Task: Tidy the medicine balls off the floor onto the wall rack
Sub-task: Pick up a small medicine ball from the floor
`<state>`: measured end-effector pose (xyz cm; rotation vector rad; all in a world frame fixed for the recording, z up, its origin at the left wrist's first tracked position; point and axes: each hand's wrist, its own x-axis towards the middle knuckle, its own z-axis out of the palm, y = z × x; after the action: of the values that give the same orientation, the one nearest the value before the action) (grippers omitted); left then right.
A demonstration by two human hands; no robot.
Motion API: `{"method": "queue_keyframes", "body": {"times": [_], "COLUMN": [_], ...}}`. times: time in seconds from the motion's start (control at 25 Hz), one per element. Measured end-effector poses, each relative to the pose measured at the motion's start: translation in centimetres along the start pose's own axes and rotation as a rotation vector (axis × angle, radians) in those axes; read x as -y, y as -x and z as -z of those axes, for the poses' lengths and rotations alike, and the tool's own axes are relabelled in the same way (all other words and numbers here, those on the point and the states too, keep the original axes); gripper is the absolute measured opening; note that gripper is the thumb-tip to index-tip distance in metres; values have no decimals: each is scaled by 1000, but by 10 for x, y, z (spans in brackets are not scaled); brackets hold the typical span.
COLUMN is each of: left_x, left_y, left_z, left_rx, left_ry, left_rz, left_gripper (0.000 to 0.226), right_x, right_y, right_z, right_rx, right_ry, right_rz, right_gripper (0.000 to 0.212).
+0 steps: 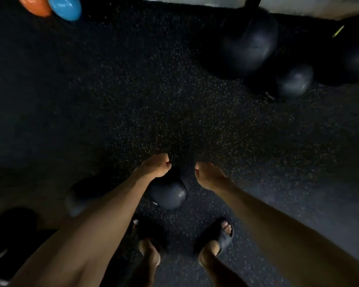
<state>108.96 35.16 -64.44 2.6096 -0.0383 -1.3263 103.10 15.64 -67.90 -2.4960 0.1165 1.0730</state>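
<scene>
A dark medicine ball (168, 195) lies on the speckled black floor just in front of my feet. My left hand (155, 165) hovers above its far left side, and my right hand (209, 175) hangs to its right. Both hands are empty, with fingers curled in. Another dark ball (81, 195) sits to the left, partly hidden by my left forearm. A large dark ball (251, 42) and a smaller one (294, 81) rest at the far right near the wall. A further dark ball (358, 59) shows at the right edge.
An orange ball (33, 5) and a blue ball (65, 7) sit at the top left corner. A black upright post (253, 2) stands against the pale wall base behind the large ball. My feet in black slides (217, 235) stand at the bottom.
</scene>
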Motion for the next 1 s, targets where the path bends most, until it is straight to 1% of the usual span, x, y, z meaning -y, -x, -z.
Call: {"method": "queue_keyframes", "body": {"times": [0.16,0.24,0.36,0.44,0.52,0.6,0.68,0.76,0.92,1.0], "left_x": [67,94,134,155,171,178,180,176,165,154], "left_y": [-42,-60,-89,-104,-112,-116,-119,-124,-144,-158], "left_z": [-57,-83,-119,-146,-168,-182,-190,-191,-187,-185], "left_rx": [30,48,64,86,129,147,137,130,80,9], "left_ry": [9,8,23,59,75,48,2,-39,-141,-149], "left_rz": [-58,-101,-149,-184,-243,-283,-312,-336,-262,-204], "left_gripper": [40,42,47,53,63,73,83,93,122,128], "right_x": [19,25,32,37,42,46,49,52,60,58], "right_y": [-36,-56,-85,-93,-96,-103,-112,-125,-156,-174], "right_z": [-91,-130,-190,-226,-249,-257,-257,-247,-226,-212], "right_rx": [22,37,117,208,227,151,23,-86,-223,-254], "right_ry": [-60,-107,-121,-113,-115,-125,-155,-219,-259,-272], "right_rz": [-96,-143,-193,-233,-282,-291,-293,-345,-393,-389], "right_gripper": [32,38,58,78,96,100,94,90,87,83]}}
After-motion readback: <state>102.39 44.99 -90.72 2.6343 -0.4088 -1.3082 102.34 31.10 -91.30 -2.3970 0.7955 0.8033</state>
